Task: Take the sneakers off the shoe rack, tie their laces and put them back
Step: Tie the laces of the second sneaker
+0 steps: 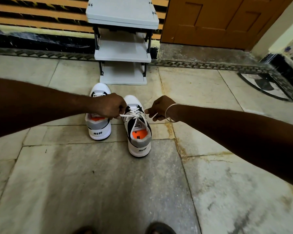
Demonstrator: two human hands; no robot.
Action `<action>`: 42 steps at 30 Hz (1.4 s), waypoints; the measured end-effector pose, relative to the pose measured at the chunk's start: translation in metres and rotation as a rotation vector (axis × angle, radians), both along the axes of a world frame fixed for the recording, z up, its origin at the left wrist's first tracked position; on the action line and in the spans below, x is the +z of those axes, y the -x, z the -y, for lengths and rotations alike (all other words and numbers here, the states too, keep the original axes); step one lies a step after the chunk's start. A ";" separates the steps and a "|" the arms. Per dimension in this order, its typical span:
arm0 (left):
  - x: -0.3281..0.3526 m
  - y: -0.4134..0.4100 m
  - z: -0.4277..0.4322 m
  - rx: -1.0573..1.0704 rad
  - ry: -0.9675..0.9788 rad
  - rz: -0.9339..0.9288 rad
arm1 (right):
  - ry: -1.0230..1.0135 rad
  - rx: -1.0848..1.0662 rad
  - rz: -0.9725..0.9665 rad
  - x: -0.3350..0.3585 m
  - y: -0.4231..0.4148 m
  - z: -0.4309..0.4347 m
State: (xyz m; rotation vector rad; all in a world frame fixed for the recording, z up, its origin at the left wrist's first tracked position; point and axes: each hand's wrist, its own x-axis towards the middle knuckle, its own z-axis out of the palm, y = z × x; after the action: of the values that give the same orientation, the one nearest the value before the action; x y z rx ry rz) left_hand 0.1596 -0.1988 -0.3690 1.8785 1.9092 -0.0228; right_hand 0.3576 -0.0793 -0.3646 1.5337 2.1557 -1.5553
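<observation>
Two white, grey and black sneakers with orange insoles stand on the floor, heels toward me. The left sneaker is partly hidden under my left forearm. The right sneaker sits slightly nearer. My left hand pinches one white lace end of the right sneaker. On the other side, my right hand, with a metal bangle on its wrist, grips the second lace end. Both ends are stretched taut sideways over the tongue. The grey three-tier shoe rack stands behind the sneakers, its shelves bare.
The rack stands against a striped wall. A brown wooden door is at the back right. The floor is pale stone tile. The tips of my sandals show at the bottom edge.
</observation>
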 end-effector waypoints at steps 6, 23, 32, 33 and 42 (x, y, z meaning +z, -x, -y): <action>-0.005 0.001 0.004 -0.046 -0.032 -0.102 | -0.085 0.099 0.089 -0.005 -0.003 -0.001; -0.013 0.009 0.011 -0.081 -0.024 -0.145 | -0.229 0.234 0.245 -0.019 -0.003 -0.001; -0.017 0.011 0.012 -0.127 -0.042 -0.153 | -0.248 0.249 0.286 -0.018 -0.003 -0.001; -0.017 0.011 0.012 -0.129 -0.043 -0.155 | -0.247 0.247 0.283 -0.018 -0.003 0.000; -0.015 0.013 0.008 -0.067 -0.005 -0.159 | -0.100 0.183 0.177 -0.017 -0.010 0.002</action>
State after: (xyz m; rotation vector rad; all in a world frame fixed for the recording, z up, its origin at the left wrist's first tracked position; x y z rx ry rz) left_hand 0.1465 -0.2068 -0.3843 1.9959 1.9490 -0.1940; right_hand 0.3679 -0.0813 -0.3811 1.3956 2.2302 -1.2258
